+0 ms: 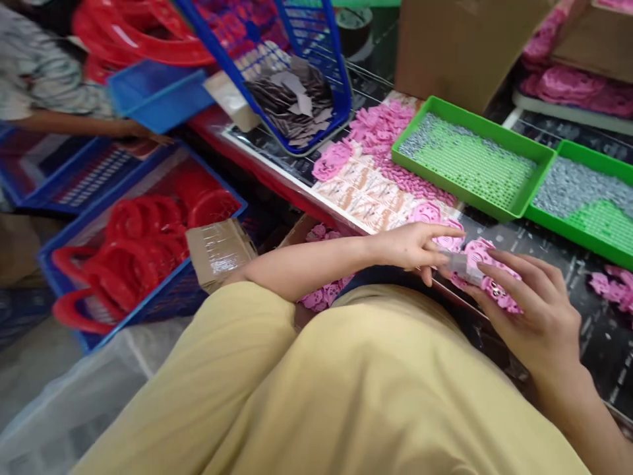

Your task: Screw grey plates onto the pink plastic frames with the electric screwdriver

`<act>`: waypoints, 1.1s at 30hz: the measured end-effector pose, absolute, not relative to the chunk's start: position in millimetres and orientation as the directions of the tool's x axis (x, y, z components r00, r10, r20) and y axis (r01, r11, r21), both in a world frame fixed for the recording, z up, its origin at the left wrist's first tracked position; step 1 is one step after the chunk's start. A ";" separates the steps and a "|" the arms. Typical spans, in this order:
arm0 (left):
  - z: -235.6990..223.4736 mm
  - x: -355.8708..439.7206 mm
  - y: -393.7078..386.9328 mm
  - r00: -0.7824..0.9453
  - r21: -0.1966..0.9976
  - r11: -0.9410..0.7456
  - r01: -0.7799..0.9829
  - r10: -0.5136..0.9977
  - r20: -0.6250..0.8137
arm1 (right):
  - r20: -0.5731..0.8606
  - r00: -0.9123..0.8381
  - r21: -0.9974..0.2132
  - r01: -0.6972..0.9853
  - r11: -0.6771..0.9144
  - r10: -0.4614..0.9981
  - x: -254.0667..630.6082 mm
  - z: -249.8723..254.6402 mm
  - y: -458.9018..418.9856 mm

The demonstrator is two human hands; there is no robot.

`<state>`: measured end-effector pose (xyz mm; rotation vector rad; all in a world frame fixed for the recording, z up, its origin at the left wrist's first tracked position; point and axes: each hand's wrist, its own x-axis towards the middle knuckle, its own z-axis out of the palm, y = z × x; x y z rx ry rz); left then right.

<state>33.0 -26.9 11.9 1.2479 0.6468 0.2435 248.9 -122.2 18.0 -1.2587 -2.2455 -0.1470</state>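
Note:
My left hand (408,245) reaches in over the near table edge. Its index finger points forward, while the thumb and other fingers pinch the end of a small flat grey piece (462,266). My right hand (541,303) is curved round a pink openwork plastic part (499,293), with the fingers on top and the thumb below. The grey piece lies across this part, between the two hands. Just beyond my left fingertips is another pink part (426,212), partly covered by the hand.
Green trays (469,158) with small grey pieces stand behind my hands. Pink parts (383,128) and printed cards (368,188) lie to their left. A tilted blue basket (341,86) holds grey pieces. At left, a blue crate (143,300) holds red parts; another person's arm (74,123) reaches nearby.

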 end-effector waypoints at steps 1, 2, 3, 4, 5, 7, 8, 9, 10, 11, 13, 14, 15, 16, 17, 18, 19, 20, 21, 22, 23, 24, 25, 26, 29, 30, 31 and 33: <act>12.5 33.2 -27.2 0.810 0.943 0.288 0.169 0.504 -0.299 | 0.519 -0.449 -0.150 0.790 0.595 0.727 244.4 22.8 -119.7; 13.4 33.2 -27.8 0.818 0.952 0.260 0.164 0.503 -0.278 | 0.520 -0.492 -0.135 0.760 0.635 0.699 239.8 26.5 -116.6; 14.6 32.9 -28.5 0.826 0.958 0.235 0.163 0.499 -0.262 | 0.520 -0.526 -0.128 0.731 0.671 0.673 235.3 29.1 -113.2; 16.0 31.9 -29.2 0.832 0.962 0.217 0.168 0.491 -0.256 | 0.522 -0.549 -0.133 0.703 0.698 0.653 231.2 30.4 -109.8; 17.9 29.7 -29.0 0.841 0.962 0.204 0.183 0.475 -0.261 | 0.525 -0.564 -0.144 0.679 0.719 0.638 227.9 30.7 -106.6; 22.9 19.7 -22.8 0.848 0.961 0.142 0.236 0.453 -0.275 | 0.530 -0.567 -0.159 0.664 0.731 0.631 225.0 29.0 -101.8; 26.1 11.0 -14.8 0.839 0.959 0.067 0.276 0.470 -0.274 | 0.533 -0.554 -0.163 0.674 0.721 0.639 225.7 27.4 -100.6; 29.8 -0.5 -2.6 0.812 0.946 -0.030 0.323 0.522 -0.261 | 0.537 -0.531 -0.172 0.692 0.701 0.655 227.9 25.6 -100.3; 33.8 -14.6 14.2 0.765 0.903 -0.171 0.394 0.606 -0.219 | 0.541 -0.497 -0.185 0.717 0.672 0.678 231.3 23.8 -100.8; 37.9 -30.5 35.3 0.667 0.813 -0.305 0.497 0.733 -0.133 | 0.545 -0.457 -0.199 0.744 0.638 0.703 235.6 22.1 -102.0; 44.8 -64.3 86.9 0.384 0.564 -0.339 0.753 0.923 0.043 | 0.561 -0.394 -0.218 0.778 0.590 0.728 245.1 19.7 -105.5; 46.8 -79.8 114.8 0.229 0.435 -0.243 0.867 0.970 0.086 | 0.574 -0.378 -0.218 0.784 0.581 0.726 249.7 19.1 -107.6; 47.5 -93.0 141.9 0.083 0.308 -0.111 0.945 0.991 0.102 | 0.582 -0.363 -0.219 0.792 0.570 0.728 253.7 18.8 -109.7; 46.7 -103.2 166.9 -0.024 0.210 0.000 0.978 0.994 0.108 | 0.588 -0.343 -0.225 0.800 0.556 0.733 257.2 19.0 -111.9; 44.3 -110.2 188.6 -0.068 0.186 0.048 0.981 0.992 0.103 | 0.592 -0.326 -0.233 0.807 0.543 0.737 260.1 19.4 -114.2; 40.5 -114.1 206.3 -0.102 0.174 0.083 0.981 0.989 0.103 | 0.587 -0.301 -0.246 0.818 0.520 0.752 262.6 20.2 -116.7; 35.6 -115.4 219.8 -0.157 0.154 0.140 0.978 0.982 0.108 | 0.584 -0.279 -0.255 0.829 0.499 0.763 265.0 21.0 -119.4; 30.0 -114.6 229.1 -0.180 0.151 0.163 0.975 0.978 0.106 | 0.578 -0.260 -0.259 0.840 0.476 0.774 267.3 21.9 -122.3; 24.3 -112.6 234.2 -0.188 0.148 0.171 0.974 0.976 0.109 | 0.570 -0.232 -0.268 0.855 0.445 0.788 269.8 22.6 -125.4; 18.8 -109.8 235.5 -0.194 0.149 0.176 0.973 0.975 0.113 | 0.558 -0.189 -0.283 0.872 0.400 0.808 272.3 23.2 -128.7; 14.4 -106.9 233.4 -0.187 0.154 0.168 0.974 0.976 0.115 | 0.541 -0.131 -0.311 0.887 0.342 0.831 275.0 23.4 -132.2; 11.4 -104.2 228.7 -0.177 0.157 0.158 0.975 0.977 0.117 | 0.523 -0.066 -0.341 0.897 0.280 0.850 277.9 23.4 -135.7; 10.2 -102.0 222.0 -0.197 0.168 0.174 0.970 0.972 0.131 | 0.514 -0.012 -0.364 0.902 0.231 0.858 281.0 23.1 -139.0; 10.8 -100.7 214.6 -0.180 0.165 0.157 0.974 0.975 0.133 | 0.523 0.022 -0.375 0.903 0.207 0.852 284.4 22.6 -142.2; 19.7 -101.9 197.5 -0.115 0.157 0.093 0.983 0.984 0.139 | 0.582 0.022 -0.342 0.914 0.220 0.813 296.9 20.4 -150.3; 23.1 -103.3 194.9 -0.061 0.168 0.040 0.985 0.991 0.123 | 0.597 0.036 -0.342 0.915 0.214 0.801 301.0 19.7 -152.8; 25.8 -104.9 193.7 -0.027 0.182 0.011 0.983 0.996 0.089 | 0.585 0.061 -0.346 0.921 0.181 0.809 304.3 19.0 -155.3; 27.8 -109.0 194.5 0.061 0.195 -0.074 0.978 0.996 0.072 | 0.549 0.075 -0.338 0.931 0.139 0.833 307.5 17.2 -160.0</act>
